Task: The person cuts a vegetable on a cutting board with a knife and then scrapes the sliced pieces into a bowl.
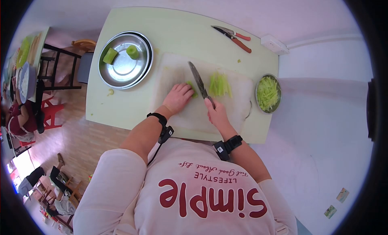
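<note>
Pressing down at mid-frame, left hand (178, 96) with fingers curled flat onto a small green vegetable piece (190, 87), only partly visible beyond the fingertips, on the white cutting board (234, 109). Just right of it, right hand (216, 110) closed in a full grip round the handle of a knife (199, 79), blade angled up and left, lying close beside the held piece; contact between edge and vegetable not clear enough to tell. Right of the blade, still on the board, a loose heap of pale green cut strips (220, 85). At the board's right edge, a small metal bowl (257, 98) filled with more green shreds (268, 93). Upper left of the frame, a round steel plate (125, 71) on the pale green table (121, 109), carrying two thick green chunks (110, 56), apart from each other. Top centre-right, near the table's far edge, a pair of red-handled tools (236, 37), scissors or a knife, too small to tell. Black bands on both wrists. Far left edge, another person seated by a second table, well apart from the board.
</note>
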`<state>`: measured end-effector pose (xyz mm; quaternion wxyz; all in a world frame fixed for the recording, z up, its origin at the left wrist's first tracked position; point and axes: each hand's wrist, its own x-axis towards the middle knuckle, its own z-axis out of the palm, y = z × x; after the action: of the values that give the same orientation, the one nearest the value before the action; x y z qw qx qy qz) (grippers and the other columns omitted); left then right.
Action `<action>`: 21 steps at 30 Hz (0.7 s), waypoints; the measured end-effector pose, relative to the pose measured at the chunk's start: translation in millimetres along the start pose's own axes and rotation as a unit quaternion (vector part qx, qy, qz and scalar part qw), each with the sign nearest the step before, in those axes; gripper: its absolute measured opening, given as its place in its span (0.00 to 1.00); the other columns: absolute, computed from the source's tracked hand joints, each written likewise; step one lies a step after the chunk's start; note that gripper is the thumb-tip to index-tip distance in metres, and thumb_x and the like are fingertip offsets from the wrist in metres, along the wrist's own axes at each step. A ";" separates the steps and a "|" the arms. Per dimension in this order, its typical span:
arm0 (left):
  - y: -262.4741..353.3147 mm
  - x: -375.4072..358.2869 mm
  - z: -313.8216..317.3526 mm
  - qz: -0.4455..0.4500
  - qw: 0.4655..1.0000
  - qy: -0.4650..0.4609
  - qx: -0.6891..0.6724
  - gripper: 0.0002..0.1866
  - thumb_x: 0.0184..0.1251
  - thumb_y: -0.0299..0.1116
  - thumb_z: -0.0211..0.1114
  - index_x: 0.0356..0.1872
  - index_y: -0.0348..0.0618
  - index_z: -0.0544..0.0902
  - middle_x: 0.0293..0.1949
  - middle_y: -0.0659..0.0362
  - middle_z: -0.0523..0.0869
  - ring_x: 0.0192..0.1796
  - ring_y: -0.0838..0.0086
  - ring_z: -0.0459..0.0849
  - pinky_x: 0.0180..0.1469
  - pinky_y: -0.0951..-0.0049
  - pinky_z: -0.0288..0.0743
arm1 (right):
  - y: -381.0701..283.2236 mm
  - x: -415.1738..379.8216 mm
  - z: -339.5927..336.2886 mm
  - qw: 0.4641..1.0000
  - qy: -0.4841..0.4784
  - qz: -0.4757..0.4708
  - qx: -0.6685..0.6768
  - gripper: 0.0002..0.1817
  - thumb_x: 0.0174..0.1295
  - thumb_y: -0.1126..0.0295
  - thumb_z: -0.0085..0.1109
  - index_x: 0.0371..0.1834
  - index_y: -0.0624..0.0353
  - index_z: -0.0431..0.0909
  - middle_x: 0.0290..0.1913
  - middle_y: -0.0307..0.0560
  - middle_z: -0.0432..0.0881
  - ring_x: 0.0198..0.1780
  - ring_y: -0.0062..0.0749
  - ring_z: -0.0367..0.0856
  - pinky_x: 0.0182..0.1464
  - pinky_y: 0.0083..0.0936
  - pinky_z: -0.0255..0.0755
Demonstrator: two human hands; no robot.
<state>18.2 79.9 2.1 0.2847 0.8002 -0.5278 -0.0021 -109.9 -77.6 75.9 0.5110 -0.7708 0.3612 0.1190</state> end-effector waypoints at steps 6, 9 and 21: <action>-0.4 0.2 -0.6 0.000 1.000 -0.001 0.002 0.16 0.57 0.33 0.64 0.47 0.45 0.78 0.50 0.57 0.77 0.59 0.62 0.73 0.62 0.61 0.67 | -18.4 -18.5 -2.9 0.995 -0.011 -0.067 -0.072 0.24 0.67 0.52 0.53 0.52 0.63 0.79 0.39 0.60 0.84 0.41 0.49 0.84 0.46 0.33 0.75; -0.6 -0.1 -0.3 0.000 1.000 -0.005 0.007 0.16 0.57 0.33 0.63 0.47 0.45 0.78 0.51 0.57 0.77 0.59 0.62 0.73 0.62 0.61 0.67 | -14.2 -18.5 1.0 0.997 -0.012 -0.052 -0.058 0.25 0.67 0.52 0.53 0.54 0.63 0.78 0.42 0.63 0.83 0.45 0.50 0.84 0.48 0.33 0.75; 0.7 1.8 -2.9 0.002 1.000 -0.002 0.010 0.16 0.56 0.33 0.64 0.47 0.45 0.79 0.50 0.57 0.78 0.59 0.63 0.73 0.62 0.61 0.67 | -17.0 -19.5 3.8 0.992 0.006 -0.090 -0.090 0.25 0.68 0.51 0.51 0.55 0.63 0.77 0.44 0.63 0.83 0.47 0.53 0.82 0.51 0.37 0.74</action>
<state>19.3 79.5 5.4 0.2755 0.8021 -0.5298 0.0016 -111.5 -62.1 96.9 0.4462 -0.8436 0.2813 0.1002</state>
